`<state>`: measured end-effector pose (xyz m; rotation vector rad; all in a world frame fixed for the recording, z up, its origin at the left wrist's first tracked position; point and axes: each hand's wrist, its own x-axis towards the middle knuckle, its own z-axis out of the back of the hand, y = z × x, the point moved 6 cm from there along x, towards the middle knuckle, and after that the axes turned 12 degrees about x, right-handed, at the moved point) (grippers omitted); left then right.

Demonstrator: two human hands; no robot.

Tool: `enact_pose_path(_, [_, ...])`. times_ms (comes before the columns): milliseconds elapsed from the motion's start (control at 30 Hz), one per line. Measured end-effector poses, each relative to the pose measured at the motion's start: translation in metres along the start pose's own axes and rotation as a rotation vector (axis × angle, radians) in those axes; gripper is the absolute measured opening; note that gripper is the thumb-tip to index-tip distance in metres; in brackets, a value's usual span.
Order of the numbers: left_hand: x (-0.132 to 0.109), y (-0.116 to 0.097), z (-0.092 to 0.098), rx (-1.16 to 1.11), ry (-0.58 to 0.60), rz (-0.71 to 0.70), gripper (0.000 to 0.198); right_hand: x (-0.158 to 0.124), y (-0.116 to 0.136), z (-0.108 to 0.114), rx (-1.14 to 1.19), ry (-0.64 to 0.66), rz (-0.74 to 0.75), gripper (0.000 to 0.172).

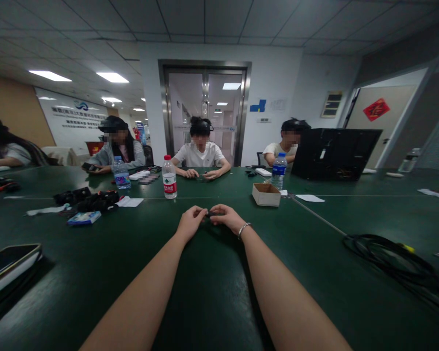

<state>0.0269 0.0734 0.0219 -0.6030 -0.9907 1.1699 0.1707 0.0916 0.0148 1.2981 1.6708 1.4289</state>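
Both my hands meet over the middle of the green table [208,273]. A small dark object [209,214] is between them, too small to name. My left hand [192,220] pinches its left end between thumb and fingers. From the other side, my right hand [227,218] has its fingers closed on the right end, with a silver bracelet [243,230] at the wrist. Beyond the hands stands a red-capped water bottle [169,180]. An open cardboard box [266,195] is to their right.
Black gear [87,199] and a blue-white packet [84,218] lie to the left, with a phone [12,263] nearer. Coiled black cable [383,253] is at right. Blue-capped bottles [122,174] and a black computer case [334,153] stand farther back. Several people sit opposite.
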Motion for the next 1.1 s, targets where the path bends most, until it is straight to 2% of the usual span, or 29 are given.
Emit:
enact_pose_path(200, [-0.005, -0.004, 0.006, 0.169, -0.040, -0.018, 0.035, 0.004, -0.002, -0.003, -0.238, -0.007, 0.000, 0.034])
enact_pose_path(333, [-0.011, -0.017, 0.012, 0.372, -0.093, -0.066, 0.032, 0.008, 0.004, -0.011, -0.461, -0.003, 0.089, 0.023])
enact_pose_path(400, [-0.013, -0.022, 0.013, 0.437, -0.102, -0.092, 0.033, 0.009, 0.005, -0.015, -0.502, -0.016, 0.114, 0.018])
enact_pose_path(567, [-0.017, -0.027, 0.012, 0.519, -0.077, -0.123, 0.035, 0.006, -0.007, -0.019, -0.274, -0.092, -0.011, 0.027])
enact_pose_path(733, [-0.021, -0.042, 0.005, 0.650, -0.082, -0.093, 0.046, -0.001, -0.007, -0.021, -0.166, -0.119, -0.008, 0.032])
enact_pose_path(800, [-0.021, -0.057, 0.003, 0.769, -0.004, -0.027, 0.050, -0.009, -0.002, -0.016, -0.185, -0.128, -0.008, 0.035])
enact_pose_path(867, [-0.027, -0.077, 0.004, 0.932, 0.209, 0.020, 0.054, -0.023, 0.006, -0.006, -0.203, -0.127, -0.013, 0.039])
enact_pose_path(933, [-0.046, -0.099, 0.018, 1.052, 0.433, -0.006, 0.055, -0.047, 0.019, 0.007, -0.204, -0.107, -0.026, 0.043])
enact_pose_path(967, [-0.061, -0.109, 0.034, 1.084, 0.479, -0.016, 0.053, -0.064, 0.026, 0.014, -0.202, -0.100, -0.040, 0.045])
enact_pose_path(1033, [-0.096, -0.122, 0.077, 1.088, 0.469, -0.036, 0.048, -0.103, 0.043, 0.030, -0.223, -0.091, -0.068, 0.044])
enact_pose_path(1100, [-0.133, -0.119, 0.126, 1.042, 0.367, 0.001, 0.045, -0.151, 0.061, 0.046, -0.280, -0.100, -0.099, 0.040])
